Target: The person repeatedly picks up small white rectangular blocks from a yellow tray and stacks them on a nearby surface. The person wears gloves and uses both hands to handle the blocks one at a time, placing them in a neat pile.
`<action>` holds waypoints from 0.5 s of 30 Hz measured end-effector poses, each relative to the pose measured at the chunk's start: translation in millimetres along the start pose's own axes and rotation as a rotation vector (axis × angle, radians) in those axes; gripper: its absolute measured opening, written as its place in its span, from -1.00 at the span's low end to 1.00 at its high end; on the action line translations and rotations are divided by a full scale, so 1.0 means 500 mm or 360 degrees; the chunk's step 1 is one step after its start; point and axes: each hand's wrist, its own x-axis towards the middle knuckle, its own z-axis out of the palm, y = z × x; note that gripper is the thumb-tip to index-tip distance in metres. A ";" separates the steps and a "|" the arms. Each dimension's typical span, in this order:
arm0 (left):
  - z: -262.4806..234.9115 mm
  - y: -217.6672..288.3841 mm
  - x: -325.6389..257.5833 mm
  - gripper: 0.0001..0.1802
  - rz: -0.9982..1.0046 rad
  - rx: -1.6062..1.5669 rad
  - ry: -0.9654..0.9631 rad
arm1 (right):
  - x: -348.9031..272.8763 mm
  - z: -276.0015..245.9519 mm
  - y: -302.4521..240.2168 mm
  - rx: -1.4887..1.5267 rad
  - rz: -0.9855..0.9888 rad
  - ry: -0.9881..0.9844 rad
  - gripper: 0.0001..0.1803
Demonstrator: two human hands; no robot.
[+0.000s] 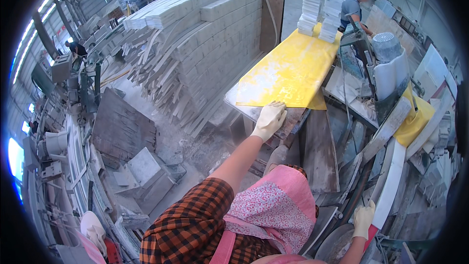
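My left hand point(270, 121), in a pale cream glove, rests on the near edge of a table, with its fingertips touching a yellow plastic sheet point(281, 71). The fingers lie over the edge and hold nothing that I can see. Low on the right is my gloved right hand point(363, 219), its thumb and fingers apart, beside a long white strip point(392, 186) on a machine rail. A red piece point(371, 234) lies against its wrist. White slabs stand in two stacks point(320, 12) at the sheet's far end.
A large wall of stacked pale stone strips point(215, 44) rises beyond the table to the left. Dark boards point(122, 124) and stone blocks point(144, 166) lie on the floor. Machinery with a grey motor point(386, 46) stands at right, near a person in a white helmet point(351, 7).
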 end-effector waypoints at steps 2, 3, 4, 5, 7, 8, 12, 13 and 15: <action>0.001 0.000 0.001 -0.83 0.0020 -0.0007 0.0030 | 0.004 -0.010 -0.005 -0.0028 -0.0015 -0.0023 -0.71; 0.000 0.001 0.001 -0.83 0.0024 -0.0013 0.0039 | 0.005 -0.014 -0.007 -0.0031 -0.0006 -0.0008 -0.71; 0.000 0.002 0.001 -0.83 0.0028 -0.0019 0.0049 | 0.007 -0.017 -0.009 -0.0033 -0.0016 -0.0023 -0.71; -0.001 0.002 0.001 -0.83 0.0024 -0.0034 0.0046 | 0.008 -0.020 -0.010 -0.0028 -0.0013 -0.0016 -0.71; -0.004 0.005 0.002 -0.84 0.0026 -0.0027 0.0046 | 0.008 -0.022 -0.010 -0.0026 -0.0004 -0.0020 -0.71; -0.006 0.006 0.003 -0.84 0.0014 -0.0035 0.0026 | 0.008 -0.022 -0.010 -0.0028 0.0003 -0.0031 -0.71; -0.011 0.011 0.005 -0.84 -0.0019 -0.0015 -0.0023 | 0.006 -0.018 -0.008 0.0057 0.0055 -0.0057 -0.71; -0.012 0.012 0.005 -0.84 -0.0027 -0.0005 -0.0034 | 0.006 -0.018 -0.009 0.0020 0.0022 -0.0035 -0.70; -0.012 0.013 0.005 -0.85 -0.0024 -0.0003 -0.0024 | 0.006 -0.019 -0.010 -0.0048 0.0031 -0.0064 -0.69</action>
